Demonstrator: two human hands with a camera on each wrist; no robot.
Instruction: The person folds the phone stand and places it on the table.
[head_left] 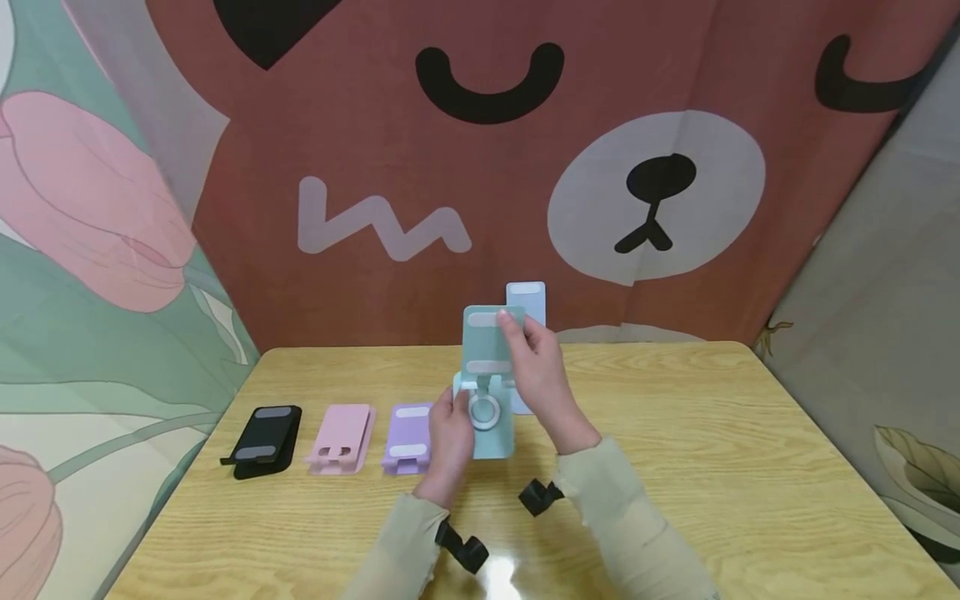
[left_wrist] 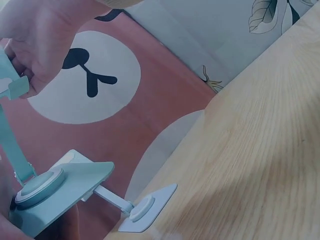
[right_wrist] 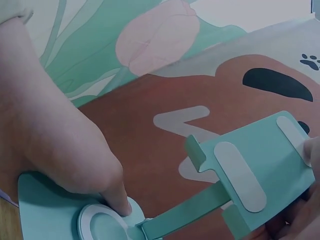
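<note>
Both hands hold an unfolded mint-green phone stand (head_left: 478, 342) up over the table. My left hand (head_left: 452, 440) grips the left edge of its base, thumb beside the round ring (head_left: 484, 412). At the upper plate's right side, my right hand (head_left: 546, 379) pinches, its thumb on the front near the top pad. The right wrist view shows the arm (right_wrist: 187, 210) raised between base and plate, with two small lips along the plate's lower edge. Just behind stands an unfolded light blue phone stand (head_left: 534, 307), partly hidden by the green one and my right hand.
Left of my hands, a black phone stand (head_left: 267, 437), a pink one (head_left: 342, 437) and a purple one (head_left: 408, 433) lie folded in a row on the wooden table (head_left: 675, 467). A bear-print cloth (head_left: 360, 133) hangs behind the table's far edge.
</note>
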